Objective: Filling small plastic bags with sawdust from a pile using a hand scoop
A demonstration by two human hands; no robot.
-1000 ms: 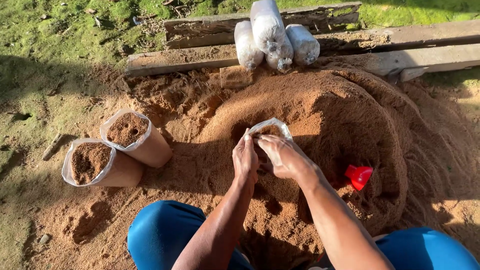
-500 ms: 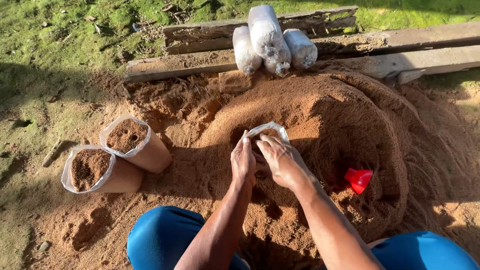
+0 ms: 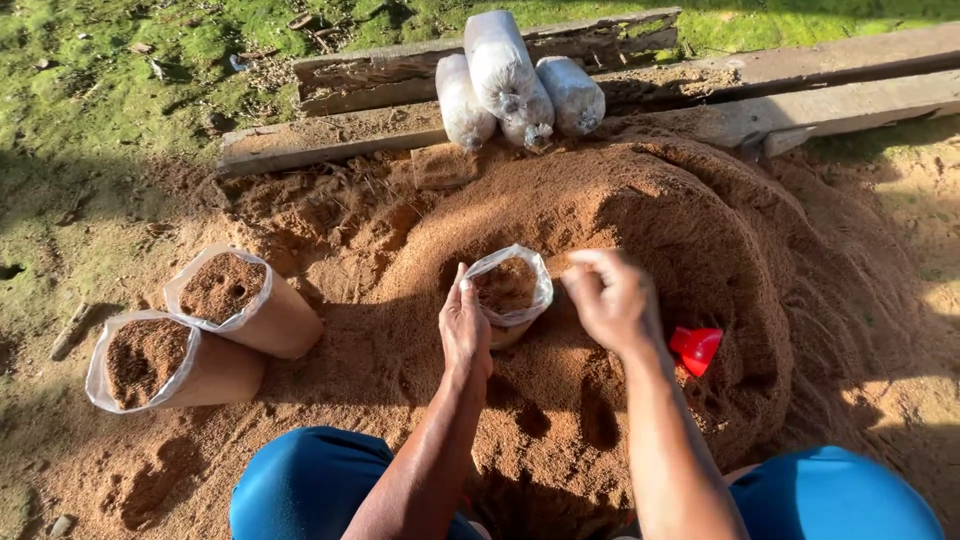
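Note:
A small clear plastic bag (image 3: 510, 285) partly filled with brown sawdust stands upright in a large sawdust pile (image 3: 680, 230). My left hand (image 3: 466, 325) rests flat against the bag's left side, steadying it. Just right of the bag's rim hovers my right hand (image 3: 608, 298), fingers curled as if around a scoop of sawdust; what is inside the fist is hidden. A small red cup (image 3: 695, 349) lies half buried in the pile to the right of my right wrist.
Two filled open bags (image 3: 245, 300) (image 3: 165, 362) lean on the ground at left. Three sealed white bags (image 3: 505, 85) lie against wooden planks (image 3: 330, 140) at the back. Grass lies beyond the planks. My blue-clad knees (image 3: 310, 480) frame the bottom.
My right hand has come out of the bag's mouth and moved to its right. The bag's opening now shows. My left hand stays on the bag's side.

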